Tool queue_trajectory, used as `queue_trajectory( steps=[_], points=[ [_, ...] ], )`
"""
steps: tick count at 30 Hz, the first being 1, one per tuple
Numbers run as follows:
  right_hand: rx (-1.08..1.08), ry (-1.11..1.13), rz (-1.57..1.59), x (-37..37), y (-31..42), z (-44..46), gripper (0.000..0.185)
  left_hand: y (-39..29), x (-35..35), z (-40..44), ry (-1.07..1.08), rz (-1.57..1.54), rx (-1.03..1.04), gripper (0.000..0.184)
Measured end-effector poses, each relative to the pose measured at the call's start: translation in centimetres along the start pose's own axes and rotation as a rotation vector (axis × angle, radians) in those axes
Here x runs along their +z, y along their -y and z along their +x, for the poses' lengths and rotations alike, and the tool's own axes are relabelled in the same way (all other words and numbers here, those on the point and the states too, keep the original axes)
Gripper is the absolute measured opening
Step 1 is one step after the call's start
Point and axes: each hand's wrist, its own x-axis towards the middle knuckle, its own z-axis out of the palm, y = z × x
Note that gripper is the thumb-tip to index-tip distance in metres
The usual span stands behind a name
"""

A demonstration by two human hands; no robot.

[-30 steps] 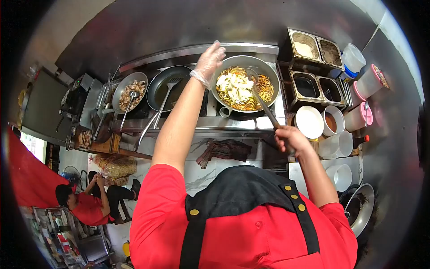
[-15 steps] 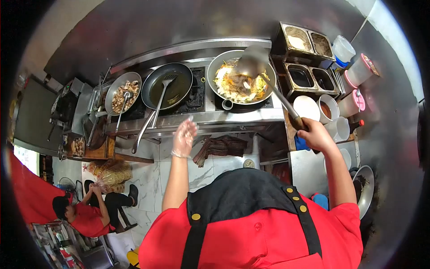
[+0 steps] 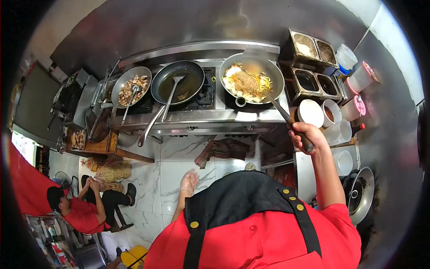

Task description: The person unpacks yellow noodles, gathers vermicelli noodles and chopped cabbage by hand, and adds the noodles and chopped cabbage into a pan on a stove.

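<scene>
My right hand (image 3: 308, 136) is wrapped round the dark handle of a long ladle (image 3: 278, 106), whose head is blurred over the right wok. That wok (image 3: 277, 74) holds noodles (image 3: 264, 83) with pale pieces and a brownish heap (image 3: 247, 83) on top. My left hand (image 3: 189, 180), in a clear plastic glove, hangs low by the apron over the floor, fingers apart and holding nothing. A black pan (image 3: 157, 85) with oil and a slotted turner (image 3: 172, 94) stands left of the wok.
Further left is a pan (image 3: 118, 89) of chopped pieces with a ladle. Metal sauce bins (image 3: 307, 80), a white bowl (image 3: 311, 113) and plastic tubs (image 3: 338, 133) stand at the right. A seated person (image 3: 85, 213) in red is at the lower left. Wooden table edge (image 3: 107, 145) juts out.
My left hand has dropped from beside the wok down to the apron. The ladle swung over the wok in my right hand, and a brownish heap now lies on the noodles.
</scene>
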Motion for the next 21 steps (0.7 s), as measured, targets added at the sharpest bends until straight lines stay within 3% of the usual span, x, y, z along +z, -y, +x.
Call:
queue_trajectory(
  steps=[5, 10, 11, 13, 14, 18, 21],
  points=[
    [-0.141, 0.013, -0.245, -0.2, 2.0, -2.2, 0.014, 3.5, -6.6, 0.2, -0.181, -0.021, -0.094, 0.042],
    [-0.285, -0.239, -0.930, 0.4, 3.0, -1.9, 0.020, 5.2, -9.7, -0.6, -0.338, 0.020, -0.216, 0.042],
    [-0.281, -0.242, -0.924, 0.0, 2.6, -1.5, 0.020, 5.3, -10.0, -0.7, -0.350, 0.025, -0.228, 0.042],
    [-0.747, -0.376, -1.586, -0.7, 1.9, -1.1, 0.027, 5.4, -10.3, -0.8, -0.369, 0.035, -0.248, 0.042],
    [-0.624, -0.445, -1.647, -0.2, 1.9, -1.4, 0.041, 5.3, -10.3, -0.7, -0.371, 0.043, -0.258, 0.043],
    [-0.526, -0.605, -1.925, 0.1, 0.0, -2.0, 0.059, 5.0, -9.6, 0.0, -0.369, 0.059, -0.271, 0.043],
    [-0.316, -0.591, -1.995, 0.0, -1.1, 0.7, 0.055, 4.3, -8.8, 0.8, -0.352, 0.080, -0.270, 0.043]
  ],
)
